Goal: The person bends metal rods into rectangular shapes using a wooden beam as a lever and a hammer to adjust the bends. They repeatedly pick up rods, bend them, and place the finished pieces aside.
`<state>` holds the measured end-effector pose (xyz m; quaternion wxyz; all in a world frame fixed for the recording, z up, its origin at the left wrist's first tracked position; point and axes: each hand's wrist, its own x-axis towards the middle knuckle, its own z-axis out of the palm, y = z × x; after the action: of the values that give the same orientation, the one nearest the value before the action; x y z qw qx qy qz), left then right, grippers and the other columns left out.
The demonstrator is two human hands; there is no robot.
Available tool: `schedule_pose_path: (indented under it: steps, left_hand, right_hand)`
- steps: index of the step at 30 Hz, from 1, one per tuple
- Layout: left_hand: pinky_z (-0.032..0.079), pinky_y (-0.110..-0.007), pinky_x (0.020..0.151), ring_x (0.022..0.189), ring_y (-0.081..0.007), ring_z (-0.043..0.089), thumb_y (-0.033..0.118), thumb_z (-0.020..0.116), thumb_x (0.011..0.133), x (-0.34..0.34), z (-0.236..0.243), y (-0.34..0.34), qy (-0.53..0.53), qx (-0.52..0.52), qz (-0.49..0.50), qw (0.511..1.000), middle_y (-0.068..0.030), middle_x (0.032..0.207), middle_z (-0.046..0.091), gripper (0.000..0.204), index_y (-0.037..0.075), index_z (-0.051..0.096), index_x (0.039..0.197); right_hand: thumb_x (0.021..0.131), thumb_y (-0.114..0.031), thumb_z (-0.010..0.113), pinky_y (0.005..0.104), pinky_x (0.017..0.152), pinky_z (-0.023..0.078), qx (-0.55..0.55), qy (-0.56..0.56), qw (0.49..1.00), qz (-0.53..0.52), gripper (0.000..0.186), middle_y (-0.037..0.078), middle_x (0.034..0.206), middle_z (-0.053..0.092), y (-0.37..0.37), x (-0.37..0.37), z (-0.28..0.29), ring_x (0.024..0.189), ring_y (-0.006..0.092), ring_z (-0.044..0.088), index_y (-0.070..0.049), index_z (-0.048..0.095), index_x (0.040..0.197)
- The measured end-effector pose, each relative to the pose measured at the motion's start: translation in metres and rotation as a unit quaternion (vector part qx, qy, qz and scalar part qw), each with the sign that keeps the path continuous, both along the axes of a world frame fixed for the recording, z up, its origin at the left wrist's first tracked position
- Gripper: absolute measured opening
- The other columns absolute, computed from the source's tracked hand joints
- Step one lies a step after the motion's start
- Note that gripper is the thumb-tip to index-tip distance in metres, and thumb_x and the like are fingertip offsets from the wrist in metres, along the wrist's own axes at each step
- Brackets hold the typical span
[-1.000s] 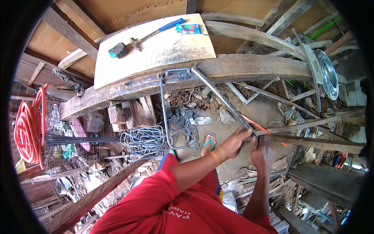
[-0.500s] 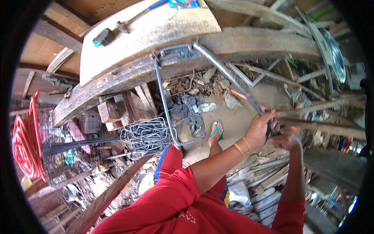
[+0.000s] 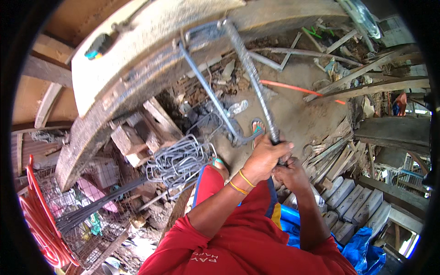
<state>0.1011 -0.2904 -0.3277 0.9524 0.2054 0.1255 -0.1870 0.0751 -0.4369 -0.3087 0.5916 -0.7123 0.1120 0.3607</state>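
My left hand (image 3: 265, 158) is closed round the lower end of a long grey steel bar (image 3: 251, 71), its thumb pointing right. Just below it, my right hand (image 3: 292, 175) is also closed on the dark end of the bar. The bar's far end meets a wooden beam (image 3: 151, 75), beside metal pegs. A bent grey steel rod (image 3: 206, 87) lies along the beam there. One leg of the rod runs toward me, nearly parallel to the bar, and its hooked end stops left of my hands. The hands hide the bar's very end.
Several bent steel rod loops (image 3: 178, 160) are piled at left, beside straight dark rods (image 3: 101, 201) and a coiled orange hose (image 3: 43, 224). A tape measure (image 3: 99, 46) lies on a pale board (image 3: 151, 32). Grey blocks (image 3: 357, 201) and a blue tarp (image 3: 362, 252) are at lower right.
Both hands have swung the bar leftward and closer to my body, narrowing its angle to the rod's leg. My view has shifted too. The grip on the bar stays closed.
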Motion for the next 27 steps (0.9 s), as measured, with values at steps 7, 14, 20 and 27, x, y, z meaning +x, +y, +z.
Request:
schedule_pose_path:
  steps: [7,14,20,27]
  left_hand:
    - [0.050,-0.035,0.093,0.106,-0.0196,0.062,0.015,0.071,0.095,0.010,0.014,0.007,-0.063,0.141,-0.081,0.985,-0.0071,0.117,0.062,0.046,0.002,0.050,0.134]
    - [0.053,-0.041,0.093,0.112,-0.0346,0.062,0.021,0.077,0.086,-0.035,0.058,0.072,0.022,0.719,0.006,0.694,-0.0253,0.129,0.057,0.067,-0.006,0.043,0.137]
    - [0.033,-0.058,0.112,0.130,-0.0404,0.046,0.019,0.081,0.077,-0.013,0.162,0.080,-0.237,0.871,0.104,0.418,-0.0177,0.130,0.055,0.055,0.007,0.058,0.125]
    - [0.035,-0.059,0.112,0.112,-0.0341,0.059,0.024,0.074,0.086,0.038,0.256,0.111,-0.226,0.879,0.201,0.368,-0.0129,0.108,0.064,0.030,0.009,0.068,0.111]
  right_hand:
    - [0.093,-0.017,0.070,0.0281,0.050,0.039,0.022,0.025,0.998,0.046,0.020,-0.002,0.065,0.054,-0.037,0.040,0.025,0.056,0.0079,0.050,-0.007,0.058,0.080]
    - [0.096,-0.019,0.064,0.0286,0.053,0.041,0.125,0.184,0.973,0.061,0.016,0.001,0.065,0.055,-0.043,0.062,0.068,0.056,0.0118,0.051,-0.007,0.060,0.087]
    - [0.099,-0.020,0.059,0.0300,0.058,0.047,0.268,-0.004,0.955,0.123,0.038,0.010,0.090,0.058,-0.040,0.070,0.229,0.066,0.0143,0.056,-0.004,0.049,0.132]
    - [0.099,-0.052,0.060,0.0301,0.049,0.047,0.511,-0.164,0.818,0.206,0.057,0.017,0.088,0.062,0.008,0.144,0.352,0.063,0.0212,0.060,-0.006,0.044,0.128]
